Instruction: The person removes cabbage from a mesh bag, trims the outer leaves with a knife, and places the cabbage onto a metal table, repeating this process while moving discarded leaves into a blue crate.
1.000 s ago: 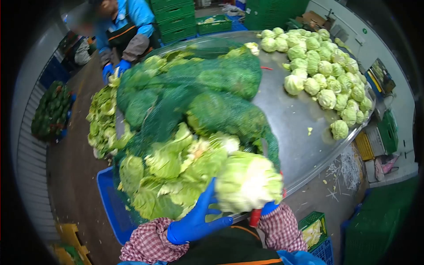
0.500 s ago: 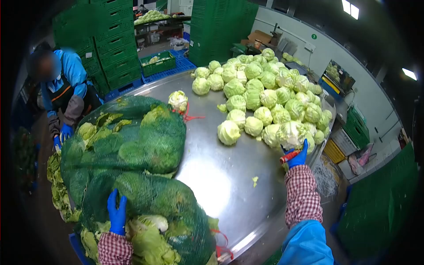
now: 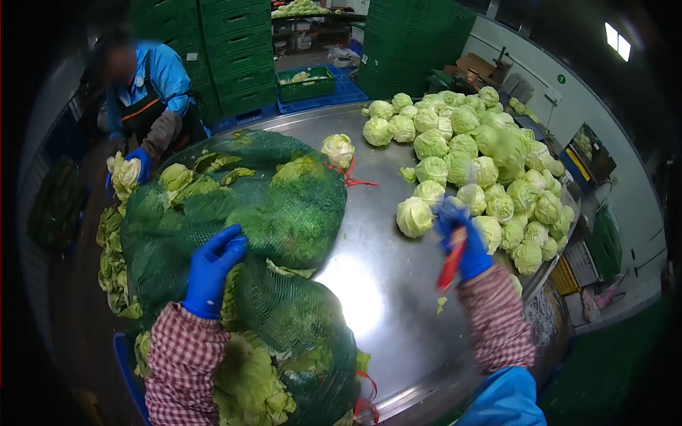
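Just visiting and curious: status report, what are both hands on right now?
Left hand open, resting on green net sack of cabbages. Right hand shut on red-handled tool. Trimmed cabbages piled just beyond.

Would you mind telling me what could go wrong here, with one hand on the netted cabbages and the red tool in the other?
1. The right hand grips a red-handled tool in mid-air; if it is a blade, the left hand on the green net sack could be nicked.
2. The loose cabbages crowd the table edge; one might roll off.
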A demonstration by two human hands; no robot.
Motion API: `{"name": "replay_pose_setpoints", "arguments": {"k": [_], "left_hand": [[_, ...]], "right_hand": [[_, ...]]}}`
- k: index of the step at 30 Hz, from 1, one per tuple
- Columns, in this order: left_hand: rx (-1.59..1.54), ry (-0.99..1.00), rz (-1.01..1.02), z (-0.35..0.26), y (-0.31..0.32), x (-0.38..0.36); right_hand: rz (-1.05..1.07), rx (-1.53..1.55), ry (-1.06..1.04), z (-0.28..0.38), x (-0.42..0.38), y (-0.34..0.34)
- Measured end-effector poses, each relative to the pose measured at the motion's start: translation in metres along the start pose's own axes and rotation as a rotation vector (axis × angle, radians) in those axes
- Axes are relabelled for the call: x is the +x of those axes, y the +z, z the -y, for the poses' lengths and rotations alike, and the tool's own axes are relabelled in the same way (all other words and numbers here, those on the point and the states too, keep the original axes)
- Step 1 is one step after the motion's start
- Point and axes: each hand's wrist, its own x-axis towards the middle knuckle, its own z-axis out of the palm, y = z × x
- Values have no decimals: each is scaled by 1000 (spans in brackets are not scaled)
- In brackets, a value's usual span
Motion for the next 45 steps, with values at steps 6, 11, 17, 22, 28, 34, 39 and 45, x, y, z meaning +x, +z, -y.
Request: {"name": "replay_pose_setpoints", "arguments": {"k": [6, 11, 17, 22, 28, 34, 39, 45], "left_hand": [[936, 364, -49, 80, -34, -166], [1215, -68, 124, 171, -46, -308], [1151, -117, 143, 231, -80, -329], [1160, -164, 111, 215, -143, -351], [1303, -158, -281, 189, -321, -417], [1378, -96, -498, 191, -476, -452], [1119, 142, -693, 111, -428, -372], [446, 170, 35, 139, -211, -225]], "right_hand": [[1004, -486, 167, -117, -160, 150], [1113, -1094, -120, -250, -234, 215], [729, -1450, -268, -336, -238, 255], [805, -1118, -195, -385, -255, 293], [743, 299, 1287, -484, -349, 407], [1182, -1094, -192, -402, -390, 455], [529, -1194, -315, -315, -299, 289], [-195, -1197, -131, -232, -240, 96]]}}
